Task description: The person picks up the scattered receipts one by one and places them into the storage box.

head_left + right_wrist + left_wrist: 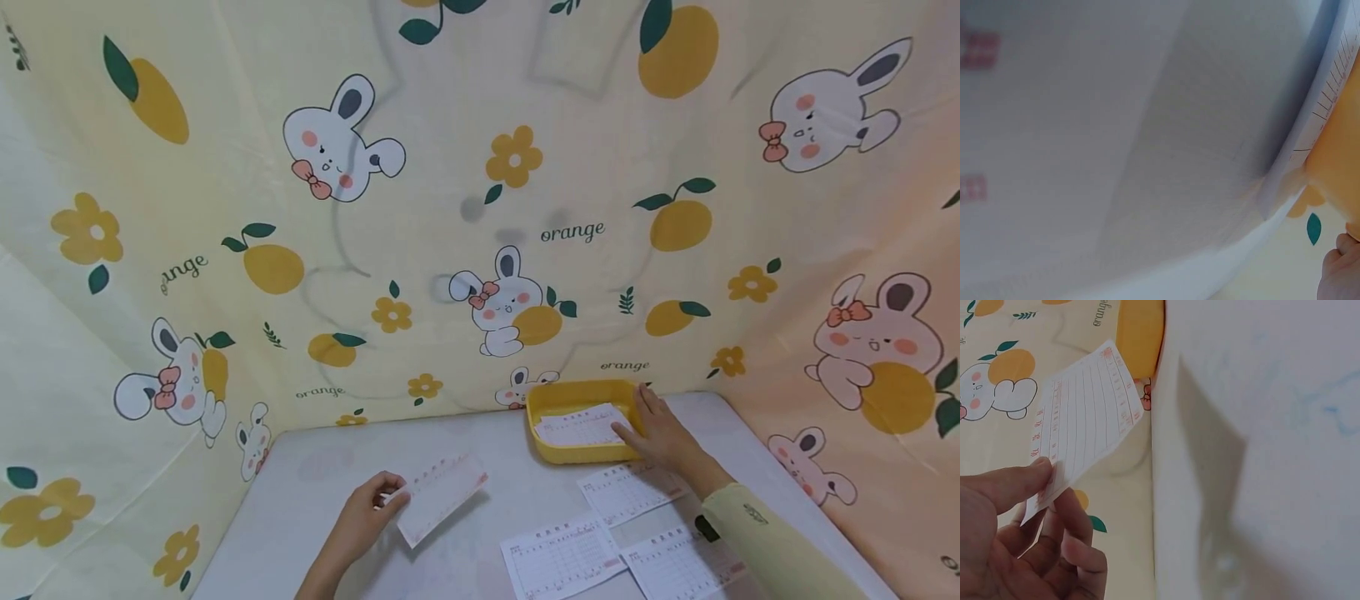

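My left hand (370, 518) pinches a printed paper form (442, 498) by its near left corner, between thumb and fingers. The form is tilted above the table and casts a shadow, and its ruled columns and red print show in the left wrist view. My right hand (666, 435) grips the right side of a yellow plastic basket (577, 454), thumb over the rim and fingers along the outer wall. Inside the basket lie printed slips (581, 427). In the right wrist view only part of the right hand (1339, 270) shows, beside the yellow wall.
Three more printed forms lie on the white table (315, 479): one form (558, 557) in front, another form (630, 492) below the basket, and a third form (678, 562) partly under the right sleeve. A patterned curtain (420, 250) with rabbits and oranges encloses the table.
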### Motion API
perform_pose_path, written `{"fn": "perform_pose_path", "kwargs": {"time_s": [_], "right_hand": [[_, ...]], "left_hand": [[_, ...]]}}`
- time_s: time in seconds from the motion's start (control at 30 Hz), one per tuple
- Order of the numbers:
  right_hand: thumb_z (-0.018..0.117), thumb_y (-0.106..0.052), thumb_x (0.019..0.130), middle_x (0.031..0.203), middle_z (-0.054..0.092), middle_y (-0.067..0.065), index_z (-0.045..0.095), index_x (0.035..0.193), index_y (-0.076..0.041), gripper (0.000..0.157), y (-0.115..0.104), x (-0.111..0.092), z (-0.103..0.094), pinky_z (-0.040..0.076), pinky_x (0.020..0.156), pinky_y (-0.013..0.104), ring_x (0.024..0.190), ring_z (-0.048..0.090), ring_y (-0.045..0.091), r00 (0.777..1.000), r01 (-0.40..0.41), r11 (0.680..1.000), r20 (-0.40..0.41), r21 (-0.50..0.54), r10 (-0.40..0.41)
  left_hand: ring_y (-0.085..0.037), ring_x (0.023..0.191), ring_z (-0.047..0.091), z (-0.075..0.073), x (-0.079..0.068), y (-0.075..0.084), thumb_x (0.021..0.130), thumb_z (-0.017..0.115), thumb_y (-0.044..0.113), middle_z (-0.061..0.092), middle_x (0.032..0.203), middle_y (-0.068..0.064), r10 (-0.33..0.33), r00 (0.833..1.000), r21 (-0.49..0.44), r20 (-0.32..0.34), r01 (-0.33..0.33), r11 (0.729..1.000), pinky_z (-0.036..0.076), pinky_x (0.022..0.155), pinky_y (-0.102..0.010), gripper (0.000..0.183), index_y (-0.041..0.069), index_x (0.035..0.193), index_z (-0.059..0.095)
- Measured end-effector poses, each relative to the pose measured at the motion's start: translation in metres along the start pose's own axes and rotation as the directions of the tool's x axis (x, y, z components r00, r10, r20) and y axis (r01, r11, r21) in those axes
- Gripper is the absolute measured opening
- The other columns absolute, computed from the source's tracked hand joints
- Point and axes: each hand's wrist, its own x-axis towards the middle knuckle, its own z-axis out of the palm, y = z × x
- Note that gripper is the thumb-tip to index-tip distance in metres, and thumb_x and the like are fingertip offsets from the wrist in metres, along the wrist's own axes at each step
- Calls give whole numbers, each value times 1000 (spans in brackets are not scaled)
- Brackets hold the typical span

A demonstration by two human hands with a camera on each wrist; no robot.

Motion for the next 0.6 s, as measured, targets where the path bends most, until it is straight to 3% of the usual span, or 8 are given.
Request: {"fn": "perform_pose_path", "kwargs": {"time_s": [0.33,0.6], "right_hand": [[51,-67,105,175,6,31,11,166,11,107,0,2,-1,16,125,71,157,13,59,1000,9,1000,-2,-2,-9],[49,-70,105,175,5,31,10,166,11,109,-1,2,0,16,123,73,156,12,61,1000,-7,1000,20,1,7]], "left_hand": [[-17,92,59,7,15,18,101,77,20,74,108,-2,49,999,-17,3,-49,999,49,80,-32,16,10,112,72],[-17,92,57,19,24,26,102,76,21,72,107,-2,84,996,-52,14,-83,995,47,77,-28,17,9,113,71]]}}
